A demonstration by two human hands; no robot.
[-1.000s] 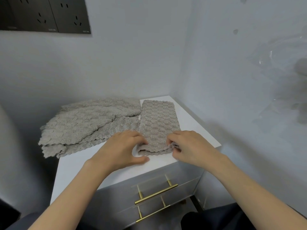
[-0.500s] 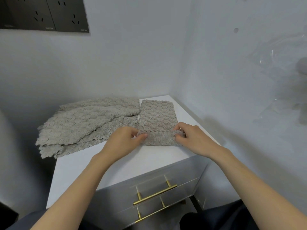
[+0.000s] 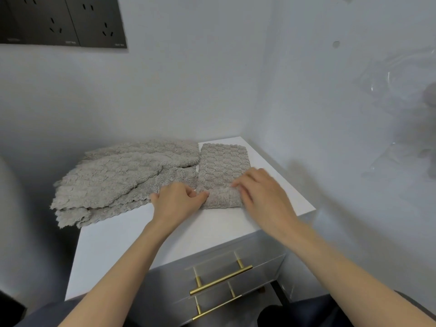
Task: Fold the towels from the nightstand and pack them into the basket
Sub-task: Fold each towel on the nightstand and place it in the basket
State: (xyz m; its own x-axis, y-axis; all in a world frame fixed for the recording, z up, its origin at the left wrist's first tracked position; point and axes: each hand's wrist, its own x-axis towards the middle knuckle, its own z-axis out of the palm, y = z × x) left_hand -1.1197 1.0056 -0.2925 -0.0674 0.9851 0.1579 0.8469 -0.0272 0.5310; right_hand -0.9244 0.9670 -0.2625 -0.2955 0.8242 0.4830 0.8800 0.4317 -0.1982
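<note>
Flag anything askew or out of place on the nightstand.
The loose towel pile lies rumpled and overhangs the left edge of the nightstand. The narrow towel beside it lies straight. Nothing looks spilled or damaged.

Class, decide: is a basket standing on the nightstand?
No: the nightstand bears just towels, the left hand and the right hand.

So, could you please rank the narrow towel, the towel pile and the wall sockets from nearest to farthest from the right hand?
1. Narrow towel, touching the right hand.
2. Towel pile, to the left.
3. Wall sockets, high on the left wall.
</note>
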